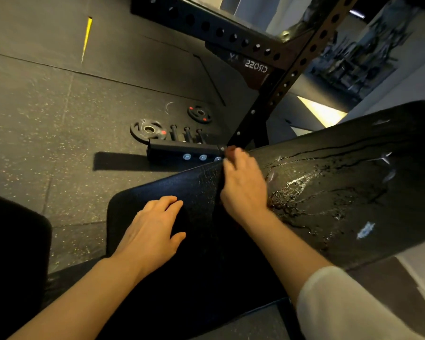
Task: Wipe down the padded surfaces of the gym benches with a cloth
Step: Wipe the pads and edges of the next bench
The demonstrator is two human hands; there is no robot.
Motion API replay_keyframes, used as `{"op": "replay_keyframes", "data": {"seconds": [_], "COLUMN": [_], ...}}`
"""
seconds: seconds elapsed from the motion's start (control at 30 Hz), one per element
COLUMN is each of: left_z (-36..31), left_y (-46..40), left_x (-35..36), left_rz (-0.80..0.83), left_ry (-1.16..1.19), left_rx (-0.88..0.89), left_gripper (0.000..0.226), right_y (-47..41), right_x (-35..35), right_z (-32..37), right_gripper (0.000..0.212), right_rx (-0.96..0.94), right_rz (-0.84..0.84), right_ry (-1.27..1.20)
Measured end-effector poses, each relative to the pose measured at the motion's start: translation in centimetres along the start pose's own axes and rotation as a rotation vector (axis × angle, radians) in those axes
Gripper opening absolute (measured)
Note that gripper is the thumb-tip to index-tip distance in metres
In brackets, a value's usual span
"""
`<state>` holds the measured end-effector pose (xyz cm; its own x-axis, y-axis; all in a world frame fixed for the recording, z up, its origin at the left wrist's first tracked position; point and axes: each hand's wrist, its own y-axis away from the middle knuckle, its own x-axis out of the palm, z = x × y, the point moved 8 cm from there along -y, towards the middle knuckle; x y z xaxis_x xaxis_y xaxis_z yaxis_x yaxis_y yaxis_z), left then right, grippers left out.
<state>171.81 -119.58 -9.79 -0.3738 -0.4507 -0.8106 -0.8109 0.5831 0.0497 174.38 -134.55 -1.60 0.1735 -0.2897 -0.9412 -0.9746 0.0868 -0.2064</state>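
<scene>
The bench's black seat pad lies in front of me, and its raised back pad stretches to the right. Wet streaks and droplets glisten on the back pad. My left hand rests flat on the seat pad with its fingers straight. My right hand sits at the seam between the two pads with its fingers curled. A small reddish-brown bit of cloth shows at its fingertips; the rest is hidden under the hand.
A black perforated rack upright rises just behind the bench. Two weight plates and a bolted black foot bar lie on the rubber floor to the left. A dark rounded object stands at my near left.
</scene>
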Motion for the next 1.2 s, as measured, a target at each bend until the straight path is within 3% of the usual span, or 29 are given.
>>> {"op": "replay_keyframes", "data": {"seconds": [0.07, 0.13, 0.2, 0.3, 0.37, 0.43, 0.5, 0.57, 0.63, 0.77, 0.83, 0.97, 1.03, 1.13, 1.2], "left_z": [-0.9, -1.8, -2.7, -4.5, -5.7, -6.3, -6.5, -6.4, -6.4, -7.4, -8.1, -8.4, -8.3, -8.1, -7.9], "left_y": [-0.4, -0.6, -1.0, -1.8, -2.4, -2.8, -2.7, -2.3, -1.9, -2.4, -2.9, -3.3, -3.2, -3.0, -3.0], "left_x": [0.2, 0.2, 0.1, 0.2, 0.3, 0.1, 0.2, 0.2, 0.1, -0.1, -0.2, -0.3, -0.4, -0.2, -0.2], "left_rz": [0.051, 0.065, 0.044, 0.038, 0.033, 0.024, 0.046, 0.07, 0.065, 0.028, 0.009, 0.043, 0.027, 0.001, -0.014], "left_ry": [-0.016, -0.052, -0.076, -0.086, -0.093, -0.094, -0.105, -0.136, -0.16, -0.153, -0.144, -0.14, -0.142, -0.123, -0.109], "left_rx": [0.026, 0.04, 0.056, 0.101, 0.128, 0.128, 0.113, 0.107, 0.105, 0.103, 0.105, 0.105, 0.108, 0.11, 0.11], "left_gripper": [0.075, 0.076, 0.078, 0.078, 0.078, 0.077, 0.078, 0.078, 0.078, 0.076, 0.073, 0.072, 0.072, 0.071, 0.071], "right_y": [1.6, 1.9, 0.3, -1.7, -1.4, -0.2, 2.0, 2.8, 1.4, -0.8, 0.1, 3.9, 2.7, 0.5, 0.7], "right_x": [1.1, 0.8, -0.2, -1.9, -2.2, -1.4, -0.7, -0.9, -1.5, -2.2, -1.5, -1.2, -2.0, -2.6, -2.3], "right_z": [3.9, 3.9, -0.1, -8.3, -8.6, -4.9, -0.8, -0.6, -3.8, -9.5, -7.1, -2.0, -5.0, -10.2, -9.2], "right_gripper": [0.063, 0.069, 0.057, 0.05, 0.048, 0.048, 0.051, 0.056, 0.053, 0.049, 0.049, 0.052, 0.052, 0.05, 0.049], "right_rx": [-0.247, -0.372, -0.307, 0.043, 0.131, 0.037, -0.173, -0.288, -0.231, 0.115, 0.084, -0.28, -0.233, 0.041, 0.101], "right_rz": [0.097, 0.172, 0.144, 0.038, -0.01, 0.033, 0.079, 0.125, 0.1, -0.044, -0.013, 0.132, 0.096, -0.017, -0.047], "right_ry": [-0.029, 0.013, 0.059, 0.088, 0.056, 0.006, 0.005, -0.023, -0.028, 0.01, -0.037, -0.14, -0.1, -0.053, -0.084]}}
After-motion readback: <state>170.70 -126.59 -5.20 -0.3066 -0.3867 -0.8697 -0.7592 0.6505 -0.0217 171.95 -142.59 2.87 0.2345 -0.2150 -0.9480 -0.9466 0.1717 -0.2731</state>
